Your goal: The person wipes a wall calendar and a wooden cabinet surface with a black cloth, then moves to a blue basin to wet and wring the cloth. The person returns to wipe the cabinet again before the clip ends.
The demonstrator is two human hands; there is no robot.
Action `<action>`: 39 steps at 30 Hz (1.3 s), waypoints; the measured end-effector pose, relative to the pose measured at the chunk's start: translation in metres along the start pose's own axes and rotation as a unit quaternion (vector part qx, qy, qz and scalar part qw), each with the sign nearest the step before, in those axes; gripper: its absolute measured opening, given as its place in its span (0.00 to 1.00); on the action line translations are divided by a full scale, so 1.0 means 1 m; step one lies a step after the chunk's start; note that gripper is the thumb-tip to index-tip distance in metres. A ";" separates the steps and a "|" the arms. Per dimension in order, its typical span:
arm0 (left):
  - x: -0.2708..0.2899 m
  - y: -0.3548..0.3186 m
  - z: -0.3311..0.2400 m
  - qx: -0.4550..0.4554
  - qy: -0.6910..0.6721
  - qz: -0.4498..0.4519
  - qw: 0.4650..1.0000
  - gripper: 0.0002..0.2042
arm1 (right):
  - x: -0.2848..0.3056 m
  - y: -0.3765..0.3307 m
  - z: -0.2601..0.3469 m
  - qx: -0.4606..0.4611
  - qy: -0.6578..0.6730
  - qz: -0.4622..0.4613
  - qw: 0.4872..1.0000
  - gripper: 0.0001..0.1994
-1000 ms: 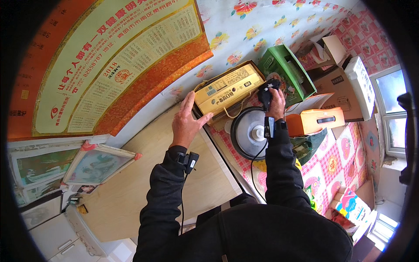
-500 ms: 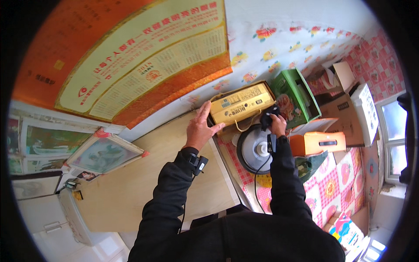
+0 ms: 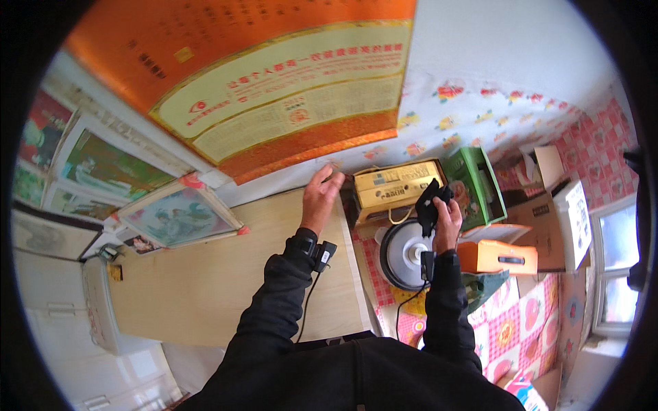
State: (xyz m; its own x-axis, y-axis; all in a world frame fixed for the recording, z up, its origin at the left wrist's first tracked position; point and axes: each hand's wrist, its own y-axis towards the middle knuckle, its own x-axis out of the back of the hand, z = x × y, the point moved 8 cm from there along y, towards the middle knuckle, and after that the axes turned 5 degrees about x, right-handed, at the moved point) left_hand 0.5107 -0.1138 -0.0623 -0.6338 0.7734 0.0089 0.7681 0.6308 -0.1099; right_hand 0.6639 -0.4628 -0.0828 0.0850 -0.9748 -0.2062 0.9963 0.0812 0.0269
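My right hand (image 3: pixel 449 218) pinches a bunched black cloth (image 3: pixel 428 209), which hangs in front of the right end of a yellow carton (image 3: pixel 391 186) with a cord handle. My left hand (image 3: pixel 321 198) is raised just left of the carton, with its fingers apart and slightly bent and nothing visible in them. Below the black cloth stands a round grey lid with a white knob (image 3: pixel 413 253), on a dark-rimmed pot. To the right of the carton is an open green box (image 3: pixel 474 185).
A pale wooden board (image 3: pixel 240 288) spreads across the left, with a framed picture (image 3: pixel 177 218) leaning at its back. An orange box (image 3: pixel 499 257) and brown cartons (image 3: pixel 538 220) crowd the right, on a red-and-white patterned cloth (image 3: pixel 504 329). An orange calendar (image 3: pixel 301 147) hangs on the wall behind.
My left hand has come off the yellow carton and now sits apart from its left end. My right hand still holds the black cloth, now overlapping the carton's front. The whole view has shifted.
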 end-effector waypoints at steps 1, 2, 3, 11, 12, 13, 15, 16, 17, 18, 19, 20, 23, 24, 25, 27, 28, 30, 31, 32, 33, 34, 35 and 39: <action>0.017 0.003 -0.005 0.017 -0.082 -0.026 0.996 0.36 | -0.008 -0.006 0.003 -0.016 0.010 0.002 1.000 0.11; 0.029 0.006 -0.008 0.039 -0.125 -0.049 0.990 0.34 | -0.015 -0.012 0.007 -0.019 0.002 0.014 1.000 0.10; 0.041 0.009 -0.011 0.058 -0.172 -0.072 0.981 0.32 | -0.021 -0.019 0.010 -0.023 -0.002 0.029 0.999 0.10; 0.078 0.013 -0.003 0.097 -0.289 -0.109 0.946 0.28 | -0.047 -0.086 -0.009 -0.091 -0.014 0.099 0.991 0.09; 0.079 0.014 0.001 0.104 -0.297 -0.106 0.943 0.28 | -0.048 -0.093 -0.011 -0.091 -0.028 0.114 0.989 0.09; 0.079 0.016 0.005 0.107 -0.288 -0.104 0.946 0.28 | -0.046 -0.099 -0.015 -0.105 -0.049 0.117 0.986 0.09; 0.079 0.018 0.014 0.129 -0.270 -0.098 0.949 0.28 | -0.049 -0.109 -0.016 -0.098 -0.064 0.147 0.982 0.09; 0.078 0.017 0.017 0.132 -0.270 -0.092 0.949 0.27 | -0.048 -0.115 -0.018 -0.109 -0.064 0.148 0.981 0.09; 0.078 0.018 0.021 0.136 -0.270 -0.094 0.948 0.26 | -0.048 -0.120 -0.021 -0.126 -0.053 0.151 0.979 0.10; 0.079 0.018 0.021 0.129 -0.273 -0.090 0.949 0.26 | -0.047 -0.126 -0.021 -0.136 -0.042 0.146 0.979 0.11; 0.079 0.019 0.022 0.125 -0.273 -0.085 0.950 0.26 | -0.046 -0.129 -0.020 -0.138 -0.036 0.143 0.979 0.12; 0.080 0.019 0.024 0.142 -0.268 -0.083 0.949 0.26 | -0.045 -0.133 -0.019 -0.137 -0.035 0.140 0.980 0.12; 0.081 0.017 0.023 0.156 -0.256 -0.065 0.952 0.28 | -0.043 -0.143 -0.014 -0.138 -0.045 0.142 0.979 0.12; 0.082 0.015 0.021 0.151 -0.250 -0.064 0.954 0.31 | -0.042 -0.147 -0.013 -0.140 -0.040 0.141 0.979 0.12; 0.083 0.014 0.017 0.138 -0.253 -0.057 0.956 0.30 | -0.039 -0.151 -0.014 -0.151 -0.045 0.131 0.979 0.12; 0.084 0.007 0.017 0.141 -0.252 -0.049 0.956 0.29 | -0.041 -0.156 -0.013 -0.143 -0.031 0.150 0.978 0.12; 0.085 0.002 0.018 0.143 -0.241 -0.043 0.959 0.27 | -0.039 -0.159 -0.013 -0.132 -0.039 0.149 0.979 0.13; 0.087 -0.008 0.025 0.148 -0.253 -0.035 0.955 0.26 | -0.031 -0.165 -0.019 -0.127 -0.059 0.132 0.981 0.14; 0.090 -0.013 0.029 0.155 -0.254 -0.031 0.954 0.26 | -0.029 -0.170 -0.023 -0.126 -0.046 0.140 0.981 0.12; 0.096 -0.018 0.032 0.153 -0.254 -0.041 0.954 0.26 | -0.029 -0.171 -0.025 -0.091 -0.070 0.154 0.981 0.12; 0.102 -0.020 0.036 0.157 -0.253 -0.053 0.953 0.26 | -0.029 -0.173 -0.024 -0.040 -0.111 0.175 0.977 0.12; 0.111 -0.018 0.036 0.148 -0.250 -0.069 0.954 0.27 | -0.029 -0.176 -0.025 0.000 -0.157 0.198 0.968 0.12; 0.121 -0.014 0.035 0.148 -0.245 -0.087 0.954 0.28 | -0.029 -0.178 -0.030 0.019 -0.190 0.203 0.960 0.12; 0.145 0.009 0.023 0.116 -0.311 -0.113 0.936 0.29 | -0.026 -0.190 -0.053 -0.022 -0.185 0.214 0.959 0.14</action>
State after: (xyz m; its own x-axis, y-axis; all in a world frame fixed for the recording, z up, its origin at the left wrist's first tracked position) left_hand 0.4231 0.0027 -0.0850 -0.7633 0.3894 -0.5155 0.6133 0.6876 -0.3887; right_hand 0.4727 -0.4414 -0.1342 0.4852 -0.8567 0.1752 0.8711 0.4910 -0.0111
